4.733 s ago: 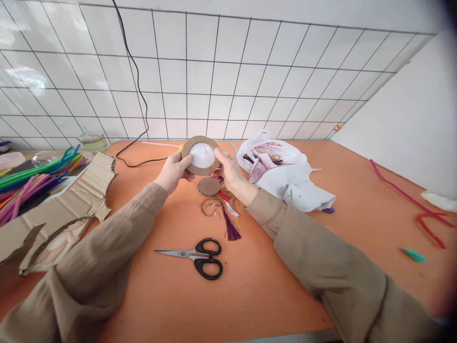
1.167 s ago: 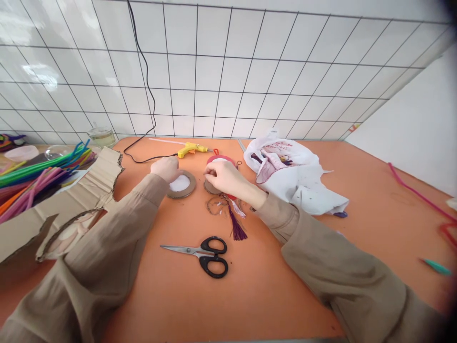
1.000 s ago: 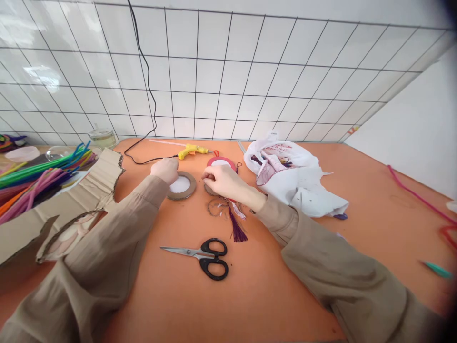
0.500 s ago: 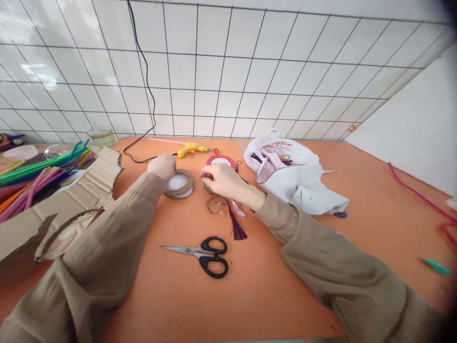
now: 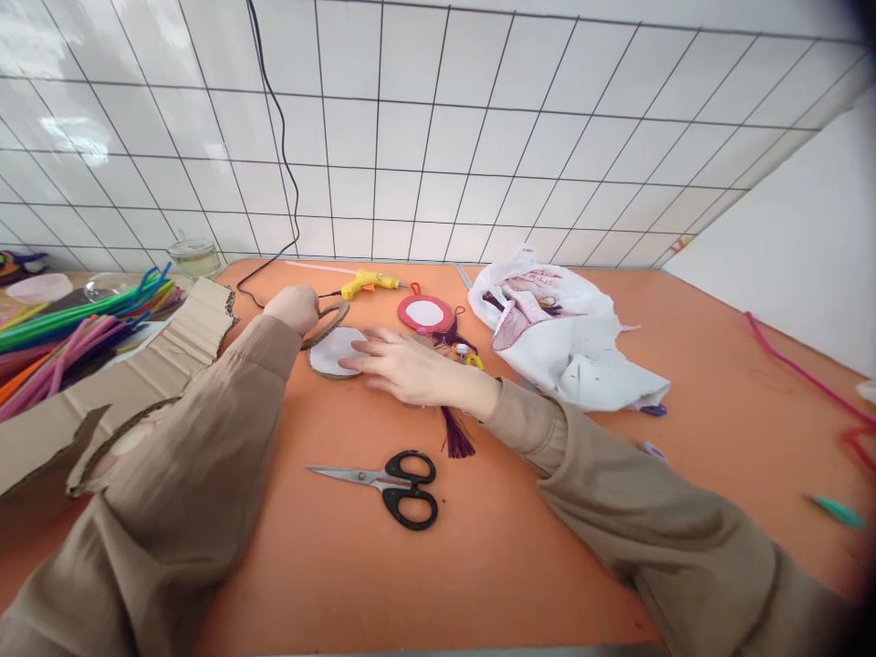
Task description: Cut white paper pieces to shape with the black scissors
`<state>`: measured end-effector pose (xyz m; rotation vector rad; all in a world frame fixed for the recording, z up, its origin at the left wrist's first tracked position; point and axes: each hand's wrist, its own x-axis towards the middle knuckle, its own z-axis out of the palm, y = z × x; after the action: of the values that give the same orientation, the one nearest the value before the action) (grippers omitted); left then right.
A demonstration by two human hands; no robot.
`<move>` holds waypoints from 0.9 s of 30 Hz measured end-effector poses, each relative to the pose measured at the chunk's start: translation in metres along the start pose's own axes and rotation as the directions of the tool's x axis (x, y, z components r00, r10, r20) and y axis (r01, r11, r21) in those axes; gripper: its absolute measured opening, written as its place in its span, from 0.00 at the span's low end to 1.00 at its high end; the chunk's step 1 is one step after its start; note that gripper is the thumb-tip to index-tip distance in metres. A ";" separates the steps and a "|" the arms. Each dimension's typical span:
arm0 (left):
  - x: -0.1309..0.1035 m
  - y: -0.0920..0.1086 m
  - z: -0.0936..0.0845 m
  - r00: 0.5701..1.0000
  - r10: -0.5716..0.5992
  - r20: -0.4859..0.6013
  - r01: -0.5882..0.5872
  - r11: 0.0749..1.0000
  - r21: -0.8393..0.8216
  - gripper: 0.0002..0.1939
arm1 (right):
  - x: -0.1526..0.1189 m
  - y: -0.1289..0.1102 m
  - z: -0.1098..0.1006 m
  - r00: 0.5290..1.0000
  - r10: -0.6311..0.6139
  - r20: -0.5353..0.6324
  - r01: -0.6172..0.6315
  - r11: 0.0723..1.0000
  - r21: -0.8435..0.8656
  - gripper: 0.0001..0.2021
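My left hand point(image 5: 296, 310) is closed on the rim of a brown cardboard ring point(image 5: 328, 325), which stands tilted off the orange table. Beside it lies a white disc point(image 5: 335, 350) with a brown edge. My right hand point(image 5: 403, 365) reaches over the disc's right side, fingers spread; whether the fingertips touch it or hover just above, I cannot tell. A dark purple tassel point(image 5: 457, 434) pokes out beneath my right wrist. Behind that hand is a red ring with a white centre point(image 5: 425, 313). Scissors with black handles point(image 5: 411, 491) lie nearer to me, blades pointing left.
A yellow glue gun point(image 5: 368, 284) rests at the back, its cord running up the tiled wall. On the right sits a white plastic bag point(image 5: 568, 338). Torn cardboard point(image 5: 171, 351) and colourful pipe cleaners point(image 5: 75, 342) fill the left side.
My left hand has lifted the cardboard ring up and left, off the white disc. My right hand has moved left to the disc, and its fingers have spread.
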<state>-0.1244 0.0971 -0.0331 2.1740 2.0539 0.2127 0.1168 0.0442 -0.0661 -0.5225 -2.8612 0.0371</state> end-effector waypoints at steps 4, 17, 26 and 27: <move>-0.010 0.011 -0.017 0.996 -0.084 0.009 0.083 0.994 0.071 0.06 | -0.002 -0.005 0.004 0.998 0.008 0.064 -0.004 0.998 -0.063 0.20; -0.025 0.032 -0.030 0.989 -0.124 0.085 0.122 0.992 0.026 0.08 | 0.001 0.009 -0.019 0.765 0.564 -0.311 -0.474 0.819 0.323 0.14; -0.017 0.039 -0.001 0.994 -0.105 0.028 0.106 0.994 -0.017 0.03 | -0.002 0.019 -0.041 0.539 0.699 -0.470 -0.427 0.708 0.562 0.10; -0.019 0.041 -0.002 0.995 -0.100 -0.001 0.100 0.995 -0.030 0.04 | -0.001 0.019 -0.041 0.557 0.700 -0.446 -0.406 0.698 0.589 0.09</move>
<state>-0.0855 0.0762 -0.0225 2.0488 2.1398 0.2339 0.1340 0.0609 -0.0282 -1.0985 -1.8051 0.4849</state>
